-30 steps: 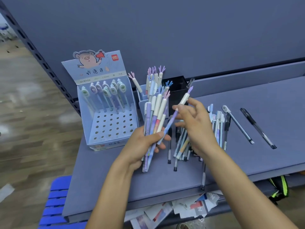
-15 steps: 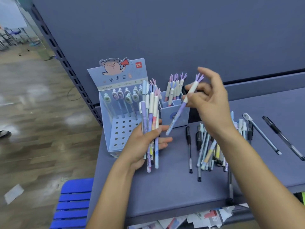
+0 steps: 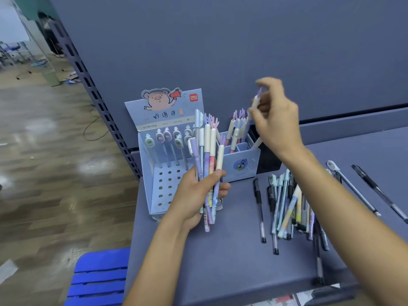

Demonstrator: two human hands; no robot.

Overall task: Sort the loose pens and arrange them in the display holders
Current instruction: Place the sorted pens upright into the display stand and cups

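Head view: two hands (image 3: 194, 195) (image 3: 276, 129) hold pens (image 3: 207, 155); two holders (image 3: 164, 191) (image 3: 250, 168).

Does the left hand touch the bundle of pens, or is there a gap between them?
Touching. The head view shows the left hand with thumb and fingers curled round the bundle of pens, holding it upright.

Loose pens (image 3: 284, 204) heaped, display holder (image 3: 242, 160) upright
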